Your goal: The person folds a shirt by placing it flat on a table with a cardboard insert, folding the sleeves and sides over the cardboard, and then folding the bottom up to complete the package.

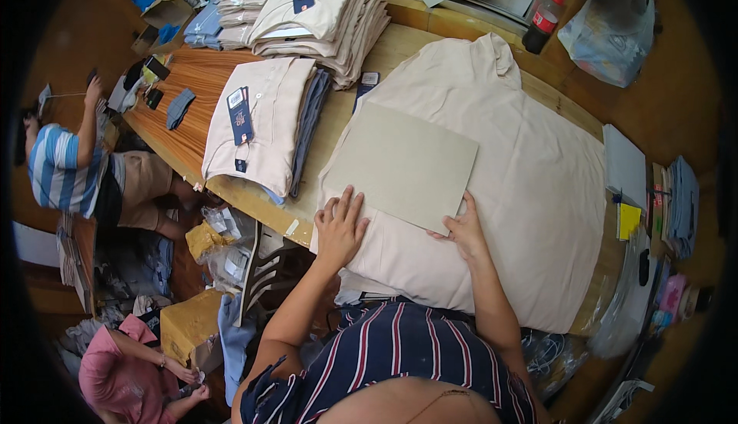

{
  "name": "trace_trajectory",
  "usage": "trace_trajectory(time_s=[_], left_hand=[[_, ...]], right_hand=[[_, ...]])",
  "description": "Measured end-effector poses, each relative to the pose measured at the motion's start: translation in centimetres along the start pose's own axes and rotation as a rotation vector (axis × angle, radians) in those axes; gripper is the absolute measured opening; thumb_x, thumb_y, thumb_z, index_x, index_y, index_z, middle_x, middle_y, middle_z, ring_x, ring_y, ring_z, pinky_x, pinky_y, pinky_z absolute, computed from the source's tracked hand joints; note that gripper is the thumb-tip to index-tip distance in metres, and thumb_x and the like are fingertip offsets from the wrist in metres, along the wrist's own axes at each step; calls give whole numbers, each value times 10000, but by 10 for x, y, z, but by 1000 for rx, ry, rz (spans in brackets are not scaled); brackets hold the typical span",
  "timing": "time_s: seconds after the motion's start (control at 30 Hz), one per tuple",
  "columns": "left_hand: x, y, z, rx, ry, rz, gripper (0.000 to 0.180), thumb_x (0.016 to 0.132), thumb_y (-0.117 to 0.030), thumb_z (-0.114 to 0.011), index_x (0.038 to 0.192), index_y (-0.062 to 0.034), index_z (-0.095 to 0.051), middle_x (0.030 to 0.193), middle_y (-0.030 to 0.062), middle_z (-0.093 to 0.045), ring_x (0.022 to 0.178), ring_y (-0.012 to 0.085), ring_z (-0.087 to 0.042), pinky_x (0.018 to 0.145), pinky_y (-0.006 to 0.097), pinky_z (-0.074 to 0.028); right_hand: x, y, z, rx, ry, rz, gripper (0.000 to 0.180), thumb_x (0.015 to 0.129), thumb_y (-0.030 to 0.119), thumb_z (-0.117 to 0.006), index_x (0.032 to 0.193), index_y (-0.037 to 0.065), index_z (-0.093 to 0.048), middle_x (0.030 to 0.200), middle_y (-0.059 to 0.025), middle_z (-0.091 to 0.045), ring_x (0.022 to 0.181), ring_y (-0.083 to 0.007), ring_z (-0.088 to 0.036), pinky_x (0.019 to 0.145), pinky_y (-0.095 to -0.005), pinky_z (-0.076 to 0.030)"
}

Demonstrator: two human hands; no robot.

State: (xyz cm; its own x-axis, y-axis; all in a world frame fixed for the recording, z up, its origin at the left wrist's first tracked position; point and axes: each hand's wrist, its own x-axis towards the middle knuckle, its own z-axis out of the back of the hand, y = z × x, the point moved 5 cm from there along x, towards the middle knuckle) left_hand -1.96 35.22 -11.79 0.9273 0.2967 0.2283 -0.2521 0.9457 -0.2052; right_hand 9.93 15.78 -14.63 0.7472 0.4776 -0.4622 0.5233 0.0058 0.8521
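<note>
A cream shirt (pixel 530 193) lies spread out on the table in front of me, its collar end away from me. On it rests a flat grey cardboard sheet (pixel 407 159), slightly turned. My left hand (pixel 340 230) lies flat with spread fingers on the fabric, its fingertips at the sheet's near left corner. At the near right corner, my right hand (pixel 465 230) has its thumb and fingers bent around the sheet's edge. A dark tag (pixel 367 86) shows beside the shirt's far left edge.
Folded shirts with tags (pixel 257 124) sit left of the cream shirt; taller shirt stacks (pixel 323 24) rise behind. A cola bottle (pixel 543 23) and plastic bag (pixel 611 32) are far right. Two people work at left, one in a striped shirt (pixel 69 159), one in pink (pixel 123 366).
</note>
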Motion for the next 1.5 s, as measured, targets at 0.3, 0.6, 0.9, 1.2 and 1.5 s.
trace_trajectory(time_s=[0.3,0.6,0.9,1.2,1.5], left_hand=[[8,-6,7,61,32,33,372,743,-278,-528,1086,-135,-503,1182,68,-423,1027,274,-385,839,426,-283],[281,-18,-71,-354,-256,-66,208,722,4,-449,901,-2,-555,838,181,-532,820,332,-486,721,401,-380],[432,31,-172,313,852,-225,429,650,-331,-611,943,-20,-572,891,170,-585,867,279,-543,763,430,-402],[290,-13,23,-964,6,-288,311,782,31,-485,1084,-33,-448,797,32,-554,701,141,-525,715,267,-425],[85,2,7,-91,459,-441,624,555,-147,-719,1121,-114,-460,1112,89,-460,1097,285,-385,931,450,-228]], right_hand=[[4,54,124,-301,-266,114,531,789,81,-554,1253,95,-296,698,-108,-584,568,-110,-558,443,-235,-463],[89,184,361,-1426,-998,583,301,793,36,-364,1038,42,-539,952,-177,-575,892,-276,-549,787,-331,-424],[132,228,357,-1996,-823,130,194,747,64,-404,768,65,-597,873,-108,-595,819,-309,-562,681,-394,-462],[-129,217,321,-1518,-1204,791,127,709,33,-556,831,36,-595,909,-102,-502,822,-266,-516,698,-336,-406],[-209,88,286,-1202,-1287,487,124,680,-3,-585,790,54,-603,904,-94,-488,844,-264,-504,729,-329,-400]])
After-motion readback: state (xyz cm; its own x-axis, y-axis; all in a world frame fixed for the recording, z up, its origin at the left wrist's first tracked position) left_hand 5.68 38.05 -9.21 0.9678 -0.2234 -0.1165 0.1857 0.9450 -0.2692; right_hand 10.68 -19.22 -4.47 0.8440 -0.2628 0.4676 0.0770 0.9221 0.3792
